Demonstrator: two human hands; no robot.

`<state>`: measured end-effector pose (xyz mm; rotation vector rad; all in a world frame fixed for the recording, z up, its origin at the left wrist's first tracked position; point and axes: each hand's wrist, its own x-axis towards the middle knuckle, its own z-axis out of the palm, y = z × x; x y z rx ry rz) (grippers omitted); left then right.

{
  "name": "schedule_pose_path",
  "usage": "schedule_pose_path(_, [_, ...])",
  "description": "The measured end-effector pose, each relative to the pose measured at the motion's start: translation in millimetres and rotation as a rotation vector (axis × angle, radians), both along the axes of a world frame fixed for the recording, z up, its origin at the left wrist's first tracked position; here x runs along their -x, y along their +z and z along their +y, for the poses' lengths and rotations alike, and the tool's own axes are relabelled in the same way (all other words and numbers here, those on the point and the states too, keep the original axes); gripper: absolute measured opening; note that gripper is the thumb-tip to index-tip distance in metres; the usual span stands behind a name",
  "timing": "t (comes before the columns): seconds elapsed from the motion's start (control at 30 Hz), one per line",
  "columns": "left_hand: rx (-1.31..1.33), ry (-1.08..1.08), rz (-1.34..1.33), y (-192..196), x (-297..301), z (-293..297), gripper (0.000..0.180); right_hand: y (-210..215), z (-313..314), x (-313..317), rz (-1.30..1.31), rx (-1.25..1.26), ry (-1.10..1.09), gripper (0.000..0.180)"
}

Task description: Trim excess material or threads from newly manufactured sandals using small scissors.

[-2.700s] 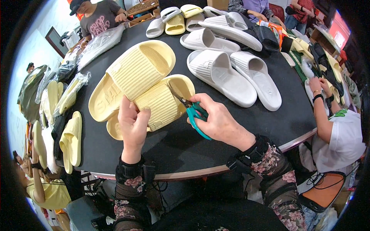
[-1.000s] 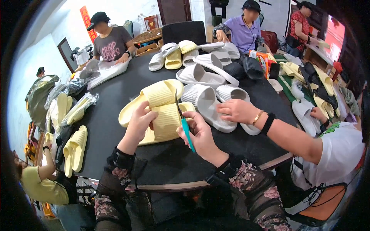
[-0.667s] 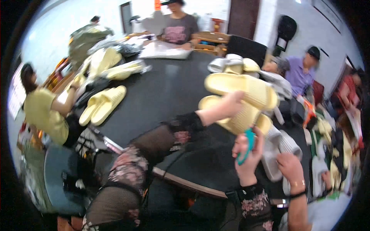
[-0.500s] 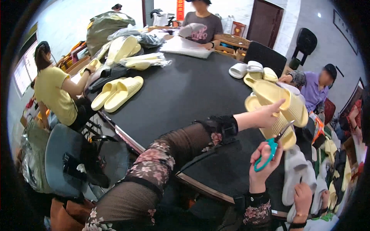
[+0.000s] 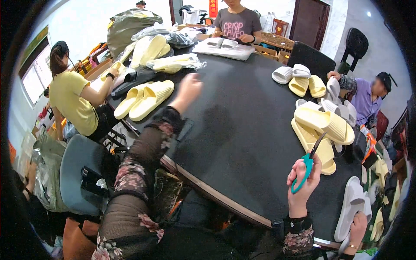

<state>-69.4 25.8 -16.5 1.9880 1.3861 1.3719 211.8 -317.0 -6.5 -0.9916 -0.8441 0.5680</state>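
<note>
My right hand (image 5: 304, 182) is closed on a pair of scissors (image 5: 308, 167) with teal handles and dark blades pointing up and away. Just beyond the blades, several yellow slides (image 5: 318, 145) lie piled at the table's right side. My left hand (image 5: 188, 92) is over the left part of the table, its fingers smeared and turned away, so I cannot see whether it holds anything. Nearest to it is a pair of ribbed yellow slippers (image 5: 149, 102) lying side by side, apart from the hand.
Around the black table (image 5: 234, 130) sit or stand co-workers. Bagged yellow slippers (image 5: 177, 63) lie far left; white and yellow slippers (image 5: 299, 78) far right. At the near right, another person's hand (image 5: 357, 227) touches white slides (image 5: 350, 208). A grey chair (image 5: 80, 173) stands left.
My left hand has left the yellow slides on the right and swung left across the table. My right hand still holds the scissors. The person at the back has lowered grey slippers onto white sheets.
</note>
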Motion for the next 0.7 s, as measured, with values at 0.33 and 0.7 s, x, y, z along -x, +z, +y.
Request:
schedule_pose_path(0.33, [0.370,0.521,-0.660,-30,202,26,0.027,-6,7,-3,-0.067,0.108,-0.015,0.041])
schedule_pose_path(0.7, [0.508,0.178,-0.944,-25,225,38,0.041,-9,8,3,-0.037,0.153,0.063,0.041])
